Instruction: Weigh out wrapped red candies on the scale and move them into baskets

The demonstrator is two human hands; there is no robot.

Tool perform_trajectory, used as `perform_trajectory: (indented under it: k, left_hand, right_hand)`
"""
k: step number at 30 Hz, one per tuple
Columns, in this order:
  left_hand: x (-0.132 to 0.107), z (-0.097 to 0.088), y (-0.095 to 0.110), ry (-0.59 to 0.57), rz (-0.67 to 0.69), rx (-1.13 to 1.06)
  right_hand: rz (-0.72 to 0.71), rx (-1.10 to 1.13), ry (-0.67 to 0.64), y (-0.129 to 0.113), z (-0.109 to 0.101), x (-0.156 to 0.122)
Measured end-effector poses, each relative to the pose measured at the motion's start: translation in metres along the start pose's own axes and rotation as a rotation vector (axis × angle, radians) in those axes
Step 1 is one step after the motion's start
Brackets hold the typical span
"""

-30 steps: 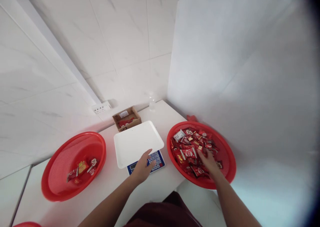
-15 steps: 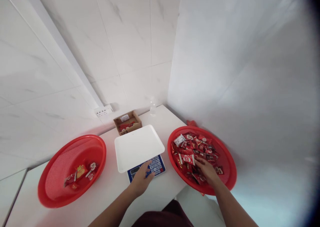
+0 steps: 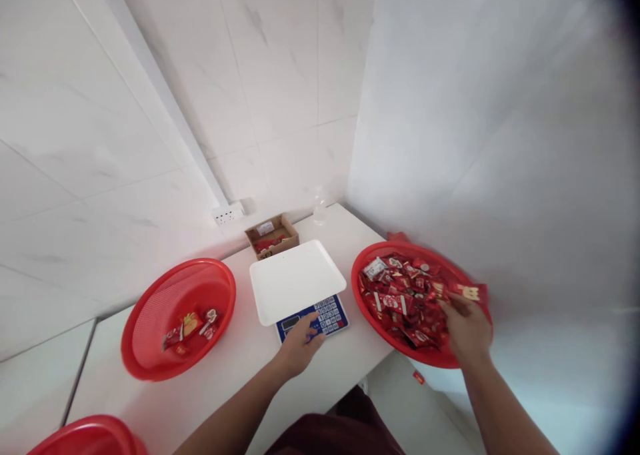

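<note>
A weighing scale (image 3: 296, 278) with a white tray and blue keypad (image 3: 320, 315) sits mid-table. My left hand (image 3: 300, 345) rests at the keypad's front edge, fingers loosely curled on the buttons, holding nothing. The right red basket (image 3: 373, 311) is heaped with red candy wrappers (image 3: 400, 295). Over its right side, my right hand (image 3: 466, 328) pinches a red wrapper (image 3: 470, 293) lifted just above the pile.
A left red basket (image 3: 150, 361) holds a few wrappers (image 3: 193, 327). A small cardboard box (image 3: 273, 236) and a clear bottle (image 3: 319, 209) stand at the back by a wall socket (image 3: 227, 213). Another red rim (image 3: 85, 435) shows bottom left. One wrapper (image 3: 419, 377) lies on the floor.
My right hand has moved from the middle of the right basket to its right side and lifted a wrapper. The view shifted, and my left hand stays at the keypad.
</note>
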State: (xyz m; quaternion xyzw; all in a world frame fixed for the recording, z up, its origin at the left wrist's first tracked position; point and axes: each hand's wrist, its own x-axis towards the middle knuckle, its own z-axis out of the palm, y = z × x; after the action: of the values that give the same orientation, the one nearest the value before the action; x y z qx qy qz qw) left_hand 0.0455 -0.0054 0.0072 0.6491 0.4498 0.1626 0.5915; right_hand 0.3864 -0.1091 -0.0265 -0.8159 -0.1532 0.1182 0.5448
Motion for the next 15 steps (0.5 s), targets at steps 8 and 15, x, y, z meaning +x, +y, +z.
perform_trajectory:
  k: [8, 15]
  left_hand:
    - [0.025, 0.046, 0.055, -0.266, -0.08, -0.339]
    - [0.041, 0.072, 0.052, -0.299, -0.272, -0.51]
  right_hand:
    - [-0.112, 0.151, -0.459, -0.069, 0.053, -0.079]
    - [0.102, 0.244, -0.588, -0.043, 0.035, -0.073]
